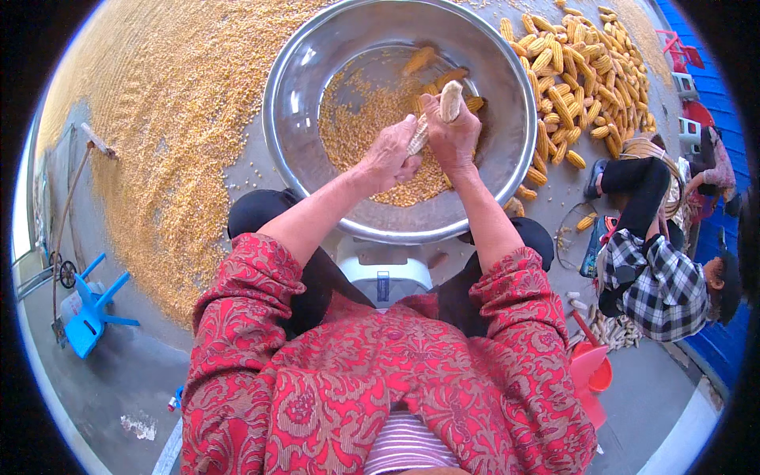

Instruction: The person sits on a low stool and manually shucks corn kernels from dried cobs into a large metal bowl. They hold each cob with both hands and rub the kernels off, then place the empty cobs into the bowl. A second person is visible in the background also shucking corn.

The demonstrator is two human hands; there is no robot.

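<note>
Both hands are over a wide stainless steel basin point(297, 113). My left hand point(389, 154) is closed around a mostly bare corn cob point(418, 138) with some pale kernels on it. In my right hand point(454, 133) is a second, stripped cob point(451, 102), its end pointing up out of the fist. The two cobs are close together between my hands; whether they touch is hard to tell. Loose yellow corn kernels point(356, 127) cover much of the basin's bottom. Several ears of corn point(420, 61) lie against its far right inner side, partly hidden by my right hand.
Kernels point(178, 119) are spread over the floor at left. A heap of corn ears point(576, 77) lies right of the basin. Farther right sits a person point(659, 279) in a checked shirt, near stripped cobs point(620, 332) and a red dustpan point(588, 368). A blue chair point(89, 314) is at left.
</note>
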